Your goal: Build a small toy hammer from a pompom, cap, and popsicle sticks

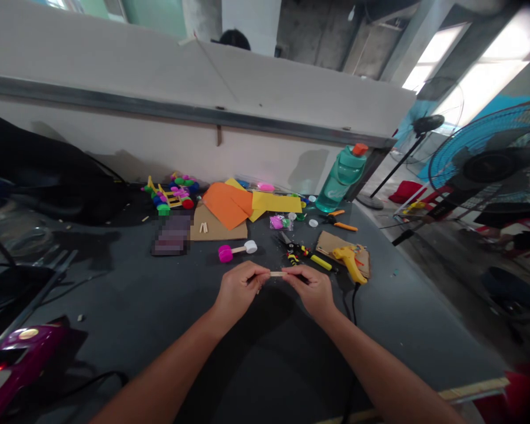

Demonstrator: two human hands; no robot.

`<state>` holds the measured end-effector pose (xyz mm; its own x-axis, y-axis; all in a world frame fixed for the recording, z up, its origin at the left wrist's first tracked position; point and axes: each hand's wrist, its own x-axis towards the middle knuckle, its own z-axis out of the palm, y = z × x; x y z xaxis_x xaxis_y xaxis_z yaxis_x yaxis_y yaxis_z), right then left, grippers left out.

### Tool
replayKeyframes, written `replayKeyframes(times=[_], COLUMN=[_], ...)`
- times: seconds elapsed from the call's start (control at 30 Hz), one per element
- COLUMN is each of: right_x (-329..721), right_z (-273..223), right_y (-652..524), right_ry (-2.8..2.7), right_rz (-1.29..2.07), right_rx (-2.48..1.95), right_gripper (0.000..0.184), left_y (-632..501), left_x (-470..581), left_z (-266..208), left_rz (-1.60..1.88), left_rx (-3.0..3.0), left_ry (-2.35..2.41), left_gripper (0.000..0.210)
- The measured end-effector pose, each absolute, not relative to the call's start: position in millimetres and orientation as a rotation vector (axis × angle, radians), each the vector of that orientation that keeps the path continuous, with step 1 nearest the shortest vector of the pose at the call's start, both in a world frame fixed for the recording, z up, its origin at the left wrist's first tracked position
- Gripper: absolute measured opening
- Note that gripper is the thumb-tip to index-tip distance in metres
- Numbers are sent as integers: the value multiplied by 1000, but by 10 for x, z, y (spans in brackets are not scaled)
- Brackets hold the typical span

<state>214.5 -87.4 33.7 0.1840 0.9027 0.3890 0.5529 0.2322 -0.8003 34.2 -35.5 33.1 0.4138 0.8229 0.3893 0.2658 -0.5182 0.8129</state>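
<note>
A short, pale wooden stick (277, 274) spans the gap between my two hands above the dark tabletop. My left hand (242, 288) pinches one end of it, and my right hand (311, 288) pinches the other. Just beyond the left hand lies a small piece made of a stick with a pink bottle cap (225, 253) at one end and a white cap (250, 247) at the other. Past my right hand are yellow-and-black pliers (318, 261) and a yellow glue gun (351, 264) resting on a cardboard piece (325, 241).
Farther back are orange paper (227, 203), yellow paper (278, 202), cardboard (221, 231) with small sticks (204, 227), and colourful cap-and-stick models (172, 193). A teal bottle (341, 179) stands by the partition. Orange-handled pliers (342, 222) lie near it. A fan (490, 165) is at right.
</note>
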Motion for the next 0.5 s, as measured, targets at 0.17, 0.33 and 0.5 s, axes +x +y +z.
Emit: replayKeyframes(times=[0.17,0.33,0.5], right_x=[2175,2187,2166], right_z=[311,304,317], right_y=[-865,-863,-861], right_ry=[-1452,-1436,-1447], right_rz=[436,444,452], right_rx=[-1454,-1450,-1431], right_gripper=[11,11,11], left_y=[-326,-311,-324], left_x=[346,335,332], left_z=[288,297,309], left_rz=[1113,1123,1126], left_rx=[1907,1953,2042], left_ry=[871,841,858], left_gripper=[17,18,12])
